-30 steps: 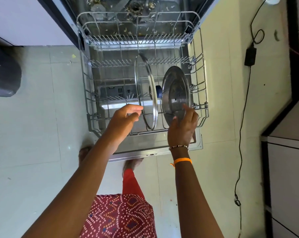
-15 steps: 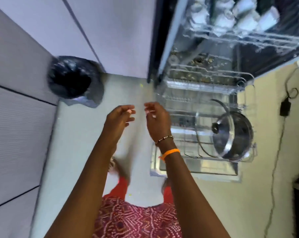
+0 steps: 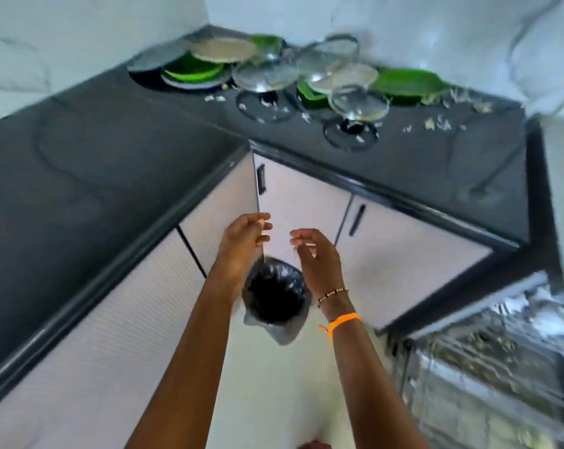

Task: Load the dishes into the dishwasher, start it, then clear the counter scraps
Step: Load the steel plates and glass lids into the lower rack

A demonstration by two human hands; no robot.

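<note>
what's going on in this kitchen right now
A person stands at a corner counter with both arms raised in front of them. The left hand and right hand hold nothing, fingers loosely curled. On the counter wait green plates, glass lids and scattered food scraps. A bin lined with a black bag sits on the floor below the hands, and the open dishwasher rack is at lower right.

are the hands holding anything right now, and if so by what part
Nothing is held. The left hand and right hand hang in the air with loosely curled fingers, above the bin on the floor.
</note>
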